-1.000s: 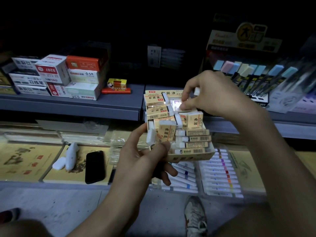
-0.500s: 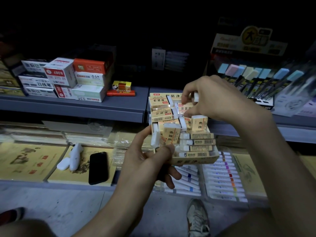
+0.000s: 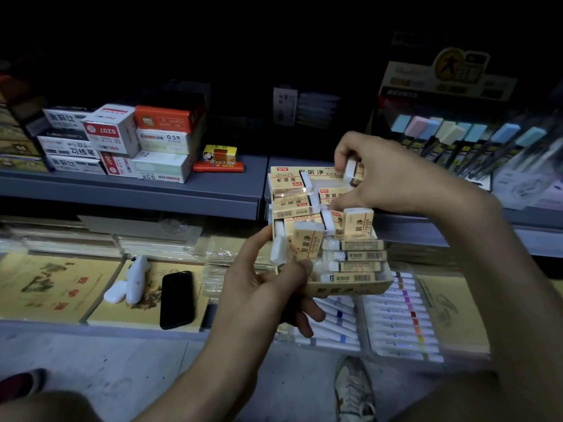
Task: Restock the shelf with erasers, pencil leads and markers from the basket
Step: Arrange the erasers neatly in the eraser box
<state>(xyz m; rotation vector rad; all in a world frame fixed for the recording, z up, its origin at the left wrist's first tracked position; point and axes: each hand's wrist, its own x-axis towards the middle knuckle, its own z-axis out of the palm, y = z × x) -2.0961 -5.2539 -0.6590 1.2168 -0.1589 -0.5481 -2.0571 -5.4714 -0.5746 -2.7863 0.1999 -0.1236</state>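
**Restock: eraser box (image 3: 350, 289) at centre frame**

L hand (image 3: 268, 287) gripped the box from below, thumb curled over its near corner. R hand (image 3: 396, 175), fingers curled, pinched one eraser (image 3: 350, 170) above the box's far end, grey shelf (image 3: 182, 190) behind.

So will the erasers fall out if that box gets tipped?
Probably some would. The eraser box is open-topped and crammed, and a few erasers stand loose above its rim, so those would likely slide out first. The stacked erasers look wedged tighter. The left hand grips just one end, so it may wobble.
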